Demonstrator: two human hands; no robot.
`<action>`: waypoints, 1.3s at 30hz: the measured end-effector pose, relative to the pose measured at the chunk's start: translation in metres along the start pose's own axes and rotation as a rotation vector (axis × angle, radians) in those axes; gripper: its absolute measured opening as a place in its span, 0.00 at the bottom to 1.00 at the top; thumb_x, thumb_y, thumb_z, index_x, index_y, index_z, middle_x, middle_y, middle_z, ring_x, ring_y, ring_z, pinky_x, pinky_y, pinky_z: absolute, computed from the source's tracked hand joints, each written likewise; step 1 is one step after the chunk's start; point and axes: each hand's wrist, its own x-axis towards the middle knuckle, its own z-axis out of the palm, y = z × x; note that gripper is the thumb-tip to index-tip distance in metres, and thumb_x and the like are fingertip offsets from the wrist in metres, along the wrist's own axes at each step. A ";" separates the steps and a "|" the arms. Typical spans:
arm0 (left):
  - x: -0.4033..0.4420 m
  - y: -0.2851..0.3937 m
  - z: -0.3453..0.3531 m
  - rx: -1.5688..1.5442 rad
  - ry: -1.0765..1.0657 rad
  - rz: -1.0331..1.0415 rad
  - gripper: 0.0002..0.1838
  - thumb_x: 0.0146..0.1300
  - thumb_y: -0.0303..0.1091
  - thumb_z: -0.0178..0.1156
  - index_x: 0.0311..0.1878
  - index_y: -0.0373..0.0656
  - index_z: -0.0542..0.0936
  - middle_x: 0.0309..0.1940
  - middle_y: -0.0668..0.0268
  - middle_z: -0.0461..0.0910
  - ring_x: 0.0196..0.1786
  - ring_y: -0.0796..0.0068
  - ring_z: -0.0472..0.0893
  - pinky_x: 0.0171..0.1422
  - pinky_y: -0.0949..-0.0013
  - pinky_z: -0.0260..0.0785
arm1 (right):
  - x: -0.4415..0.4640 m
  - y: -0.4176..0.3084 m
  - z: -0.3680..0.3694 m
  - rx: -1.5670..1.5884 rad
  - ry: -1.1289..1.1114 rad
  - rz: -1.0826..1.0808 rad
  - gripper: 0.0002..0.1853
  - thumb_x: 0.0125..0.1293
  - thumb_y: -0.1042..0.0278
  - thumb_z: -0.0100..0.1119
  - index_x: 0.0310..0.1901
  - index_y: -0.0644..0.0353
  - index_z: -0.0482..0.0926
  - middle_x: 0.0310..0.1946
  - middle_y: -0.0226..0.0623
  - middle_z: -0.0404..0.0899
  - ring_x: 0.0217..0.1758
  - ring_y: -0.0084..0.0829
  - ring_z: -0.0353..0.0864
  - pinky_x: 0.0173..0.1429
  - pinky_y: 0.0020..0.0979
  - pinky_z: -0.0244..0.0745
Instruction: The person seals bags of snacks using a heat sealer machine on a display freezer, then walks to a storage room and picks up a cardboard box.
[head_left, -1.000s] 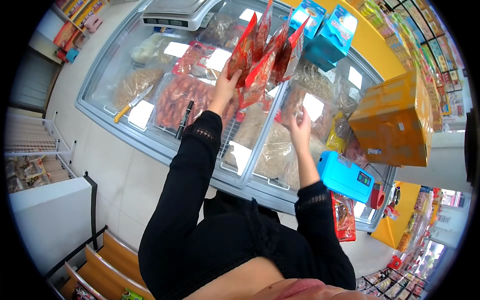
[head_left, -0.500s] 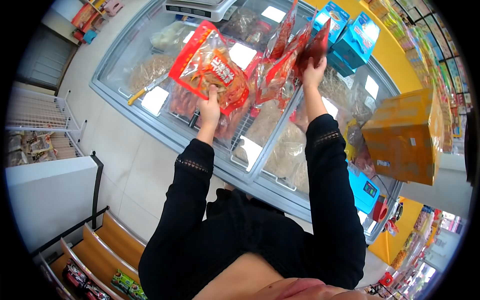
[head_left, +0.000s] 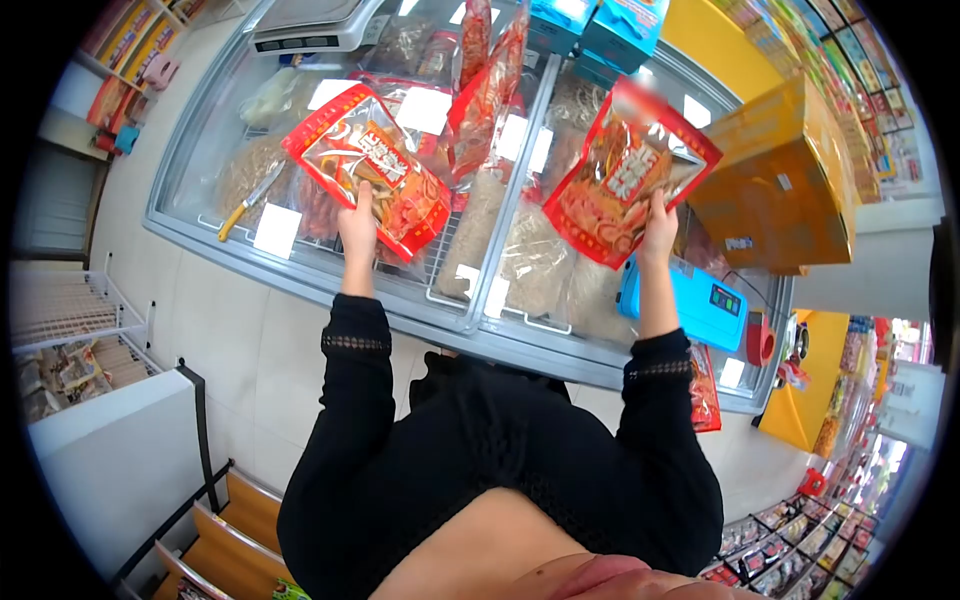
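Note:
My left hand [head_left: 358,222] is closed on the lower edge of a red-bordered, clear-windowed food pouch [head_left: 370,165], held tilted over the glass-topped chest freezer [head_left: 400,322]. A similar red pouch [head_left: 628,180] is gripped at its right side by my right hand [head_left: 657,232], above the freezer's right half. Pale strips show through the left pouch's window. Between my hands, further back, more red pouches [head_left: 487,105] stand upright on the glass. Another red packet [head_left: 705,390] shows at the near right edge, partly hidden by my right sleeve.
On the freezer are a white scale [head_left: 312,28], a yellow-handled knife [head_left: 248,205], blue boxes [head_left: 622,32], a large taped carton [head_left: 785,180] and a blue sealing device [head_left: 690,300]. A wire rack [head_left: 75,310] and wooden shelves [head_left: 245,510] stand to the left.
My right hand has brought one pouch away from the upright group, toward the right and nearer to me. My left hand still holds its pouch. The view has shifted.

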 end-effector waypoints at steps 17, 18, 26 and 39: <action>-0.022 -0.018 0.015 0.498 -0.135 0.492 0.29 0.53 0.38 0.55 0.55 0.33 0.60 0.48 0.45 0.67 0.51 0.50 0.67 0.54 0.60 0.59 | -0.127 0.062 -0.057 -0.129 0.061 0.351 0.17 0.61 0.63 0.49 0.46 0.67 0.69 0.39 0.36 0.75 0.40 0.24 0.74 0.45 0.25 0.67; -0.030 -0.032 0.013 0.525 -0.170 0.536 0.24 0.53 0.35 0.54 0.51 0.33 0.64 0.46 0.47 0.69 0.48 0.53 0.69 0.53 0.61 0.61 | -0.125 0.061 -0.055 -0.214 0.096 0.361 0.18 0.60 0.62 0.50 0.46 0.68 0.69 0.38 0.36 0.75 0.39 0.24 0.73 0.44 0.25 0.67; -0.125 -0.039 0.014 0.799 -0.270 0.660 0.22 0.51 0.38 0.54 0.49 0.38 0.71 0.53 0.43 0.63 0.59 0.41 0.57 0.62 0.54 0.50 | -0.091 0.094 -0.067 -0.158 -0.108 0.319 0.21 0.58 0.61 0.54 0.49 0.66 0.67 0.41 0.36 0.74 0.43 0.25 0.73 0.46 0.25 0.66; -0.184 -0.056 0.046 0.366 -0.936 0.491 0.10 0.56 0.29 0.50 0.39 0.37 0.75 0.32 0.57 0.78 0.37 0.64 0.78 0.41 0.69 0.67 | -0.211 0.022 -0.034 -0.771 -0.231 -0.269 0.09 0.55 0.70 0.53 0.37 0.62 0.75 0.32 0.41 0.75 0.35 0.32 0.76 0.38 0.28 0.69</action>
